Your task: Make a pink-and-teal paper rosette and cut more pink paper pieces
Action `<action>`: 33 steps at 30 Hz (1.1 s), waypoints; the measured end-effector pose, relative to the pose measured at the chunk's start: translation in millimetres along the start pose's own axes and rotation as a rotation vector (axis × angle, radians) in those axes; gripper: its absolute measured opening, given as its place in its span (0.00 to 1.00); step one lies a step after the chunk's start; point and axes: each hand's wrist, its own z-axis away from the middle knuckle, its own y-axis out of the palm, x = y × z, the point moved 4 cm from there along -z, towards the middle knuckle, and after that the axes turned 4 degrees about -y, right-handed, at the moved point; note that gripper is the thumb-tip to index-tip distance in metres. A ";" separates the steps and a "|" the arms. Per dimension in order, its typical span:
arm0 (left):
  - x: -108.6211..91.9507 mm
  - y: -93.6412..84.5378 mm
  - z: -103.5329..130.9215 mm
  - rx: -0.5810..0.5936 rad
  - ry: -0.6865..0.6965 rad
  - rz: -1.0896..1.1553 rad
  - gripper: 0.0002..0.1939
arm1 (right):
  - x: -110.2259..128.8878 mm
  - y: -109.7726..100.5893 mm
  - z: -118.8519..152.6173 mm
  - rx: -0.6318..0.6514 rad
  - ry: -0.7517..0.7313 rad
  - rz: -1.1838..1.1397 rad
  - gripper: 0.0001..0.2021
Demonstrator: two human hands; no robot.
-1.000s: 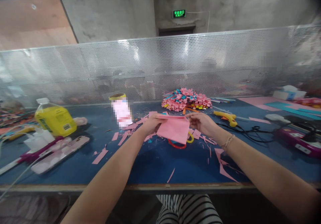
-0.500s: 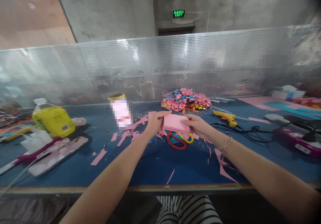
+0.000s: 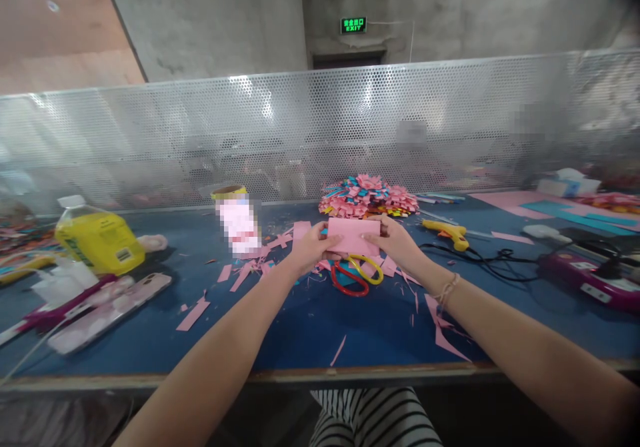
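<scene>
A pink paper stack (image 3: 354, 233) is held between my two hands above the blue table. My left hand (image 3: 315, 248) grips its left edge, thumb on top. On the right edge, my right hand (image 3: 393, 239) pinches it the same way. Just below the paper lie scissors with one red handle (image 3: 350, 292) and one yellow handle (image 3: 374, 277); their blades are hidden. Another pink sheet (image 3: 301, 231) lies behind my left hand. Pink scraps (image 3: 243, 275) are strewn to the left. Beyond my hands sits a pile of pink and blue fringed paper (image 3: 367, 197).
At the left are a yellow liquid bottle (image 3: 103, 243) and a phone (image 3: 110, 313). A cylindrical container (image 3: 237, 223) stands mid-left. To the right lie a yellow glue gun (image 3: 450, 232), black cables and a purple power strip (image 3: 590, 280). A perforated metal screen (image 3: 280, 140) rises behind.
The pink stack has tilted so its top face shows more fully, and its layered front edge is less visible. My left thumb now lies over the paper. The whole view has shifted slightly.
</scene>
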 end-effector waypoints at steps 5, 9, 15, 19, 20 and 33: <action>2.1 -1.9 -3.2 0.016 0.002 0.014 0.27 | 1.6 -0.3 0.8 0.007 -0.033 0.016 0.18; 2.8 -2.6 -4.5 -0.003 -0.003 0.038 0.27 | 2.6 0.2 0.1 0.025 -0.027 -0.040 0.18; -1.0 -6.4 -4.8 -0.090 0.053 0.097 0.24 | -8.3 5.1 1.7 0.113 0.228 -0.206 0.15; -3.8 -3.6 -1.6 -0.082 0.028 0.054 0.23 | -10.3 3.3 1.1 0.096 0.217 -0.175 0.15; -4.8 -2.7 -0.8 -0.079 0.029 0.036 0.23 | -10.1 3.0 0.9 0.091 0.212 -0.173 0.15; -3.1 7.4 3.8 0.144 -0.008 -0.242 0.30 | 6.8 -2.5 3.2 0.154 0.185 0.030 0.17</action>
